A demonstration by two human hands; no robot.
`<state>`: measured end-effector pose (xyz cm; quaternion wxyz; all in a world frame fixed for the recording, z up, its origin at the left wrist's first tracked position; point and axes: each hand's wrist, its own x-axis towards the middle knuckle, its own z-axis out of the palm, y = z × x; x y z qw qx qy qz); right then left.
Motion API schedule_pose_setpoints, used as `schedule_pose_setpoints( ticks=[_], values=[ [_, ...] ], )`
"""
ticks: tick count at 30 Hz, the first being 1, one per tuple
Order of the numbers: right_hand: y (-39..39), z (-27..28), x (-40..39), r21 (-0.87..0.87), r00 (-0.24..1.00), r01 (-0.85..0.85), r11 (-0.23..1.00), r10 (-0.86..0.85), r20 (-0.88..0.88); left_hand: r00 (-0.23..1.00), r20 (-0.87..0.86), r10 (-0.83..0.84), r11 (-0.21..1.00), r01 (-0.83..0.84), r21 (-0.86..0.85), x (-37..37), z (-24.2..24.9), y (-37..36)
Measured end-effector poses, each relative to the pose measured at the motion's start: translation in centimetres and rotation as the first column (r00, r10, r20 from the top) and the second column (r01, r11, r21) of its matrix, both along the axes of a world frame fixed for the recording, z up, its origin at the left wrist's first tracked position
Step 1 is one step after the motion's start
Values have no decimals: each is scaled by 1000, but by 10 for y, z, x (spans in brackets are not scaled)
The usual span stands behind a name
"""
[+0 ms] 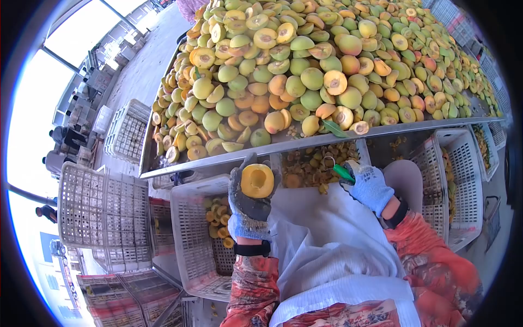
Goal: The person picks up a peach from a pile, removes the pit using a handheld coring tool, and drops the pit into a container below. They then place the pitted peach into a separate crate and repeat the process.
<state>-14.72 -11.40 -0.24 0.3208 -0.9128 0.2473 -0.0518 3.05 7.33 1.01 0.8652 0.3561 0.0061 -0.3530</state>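
A halved yellow fruit point(257, 181) with a hollow in its cut face sits in my left hand point(250, 201), which wears a grey and blue glove. My right hand point(369, 188), in a blue glove, is closed around the green handle point(343, 173) of a small tool with a curved metal end. Both hands are just below the front edge of a metal table point(321, 141). On that table lies a large heap of whole and halved fruit point(305, 71), green to orange.
White crate point(188, 240) with halved fruit stands below my left hand. A container of small fruit pieces point(313, 163) lies between my hands. Crates point(103, 204) are stacked at left; more crates point(463, 185) stand at right. A pink-clothed person point(190, 8) is partly visible beyond the table.
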Motion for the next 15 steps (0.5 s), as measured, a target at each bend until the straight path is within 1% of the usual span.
schedule_pose_setpoints(
  ticks=[1,2,4,5,7,8,10,11,12,13,14,15],
  values=[
    [1,-4,2,-200,992,-18,980,42,117,1000,1,-10,1000,10,-9,4,0,-6],
    [4,-7,2,-196,994,-16,980,37,103,999,8,-36,999,36,-16,3,-2,-8],
    [34,19,21,-157,977,-16,987,49,207,994,2,-111,993,111,-30,-8,0,-11],
    [42,21,29,-158,978,-3,987,36,204,992,0,-125,992,125,-32,-9,-4,-17],
    [56,19,39,-379,990,-104,920,133,53,999,-29,-43,999,43,-10,-10,-12,-26],
    [60,19,42,-380,990,-99,920,128,53,998,-29,-48,999,48,-11,-11,-11,-29],
    [67,18,46,-611,971,-211,763,235,-42,998,-56,-31,999,31,-12,-15,-2,-31],
    [72,16,45,-613,971,-212,761,238,-40,998,-53,-29,1000,28,-14,-16,-1,-30],
    [77,14,41,-447,964,-233,864,265,10,999,-53,9,999,-7,43,-17,0,-30],
    [80,15,40,-264,957,-257,930,283,64,998,-51,47,994,-42,98,-17,1,-31],
    [82,17,37,-171,958,-251,953,269,95,996,-91,25,996,-17,91,-20,3,-28],
    [85,16,36,-174,958,-252,952,271,95,996,-90,26,996,-18,88,-23,7,-27]
  ],
)
